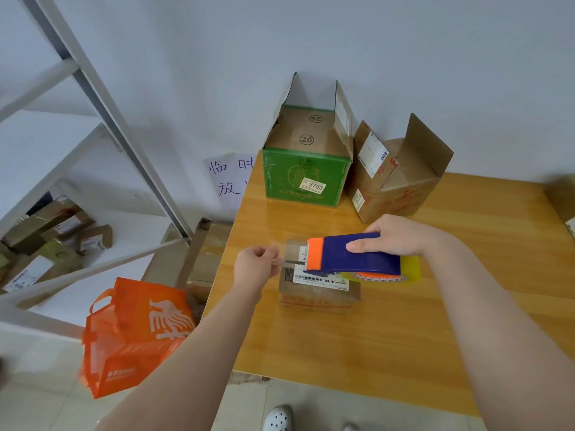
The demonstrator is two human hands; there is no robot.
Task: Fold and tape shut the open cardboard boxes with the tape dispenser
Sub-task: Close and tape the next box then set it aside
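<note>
Over the squat cardboard box (pixel 317 295), right fingers (pixel 357 245) grip the blue plastic tape dispenser (pixel 367 262); left fingers (pixel 273 253) pinch clear tape (pixel 294 247).

Both of the person's arms are bare from the left hand (pixel 256 264) and the right hand (pixel 395 234) back to the lower edge of view. Below the near edge of the glossy yellow wooden table (pixel 404 353), one foot wears a white moulded clog (pixel 278 418) with round holes across its toe. Just right of it, the pale toe of a second shoe (pixel 351 427) barely shows.
</note>
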